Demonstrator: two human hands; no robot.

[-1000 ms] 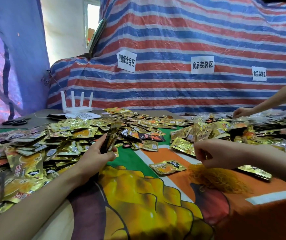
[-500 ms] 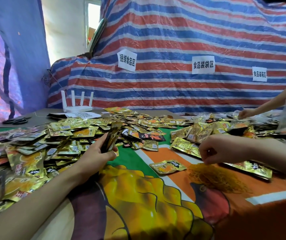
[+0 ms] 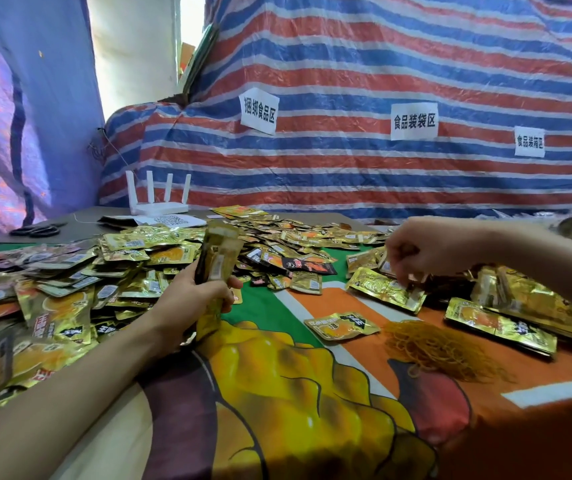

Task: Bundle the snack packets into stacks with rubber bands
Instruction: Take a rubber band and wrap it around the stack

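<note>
My L hand [image 3: 191, 296] grips a thin upright stack of packets [image 3: 218, 258], fingers wrapped round its lower half, no band on it yet. R hand [image 3: 426, 251], fingers curled down, pinches edge of a gold packet [image 3: 384, 289] lying on the cloth [image 3: 277, 393]. Heap of rubber bands [image 3: 440, 348] just beside. Big spread of loose packets [image 3: 70, 271] left; I judge it early, no finished bundles in view

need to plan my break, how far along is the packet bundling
Done: no banded stack is plainly visible. In hand: the left hand grips an upright stack of gold foil snack packets, with no band visible on it; the right hand reaches to a flat gold packet. Left: the big heap of loose gold packets, and the pile of yellow rubber bands lies apart from both hands. Likely early days.
</note>
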